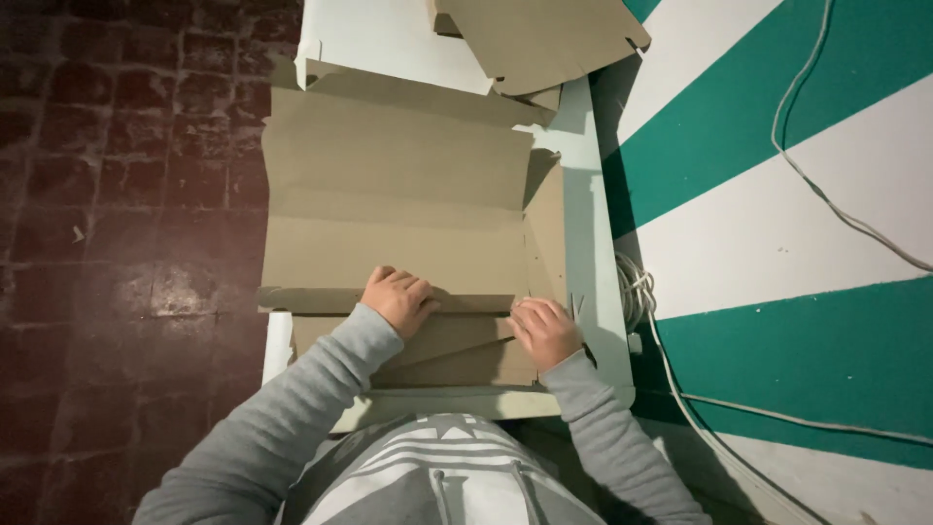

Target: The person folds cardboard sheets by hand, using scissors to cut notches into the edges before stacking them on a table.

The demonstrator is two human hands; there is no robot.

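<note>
On the pale desk (598, 243), both the left hand (397, 299) and right hand (544, 331) press released fingers flat on the near flap of the flat brown cardboard box blank (398, 194), folded only partly, its other flaps unfolded.

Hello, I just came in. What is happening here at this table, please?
A person in a grey sweater is folding a flat brown cardboard sheet on a pale table. The left hand and right hand both press down on the near flap along its crease. The right side flap stands partly raised. More cardboard pieces lie at the far end of the table, and white cables hang beside it against a green and white wall.
</note>
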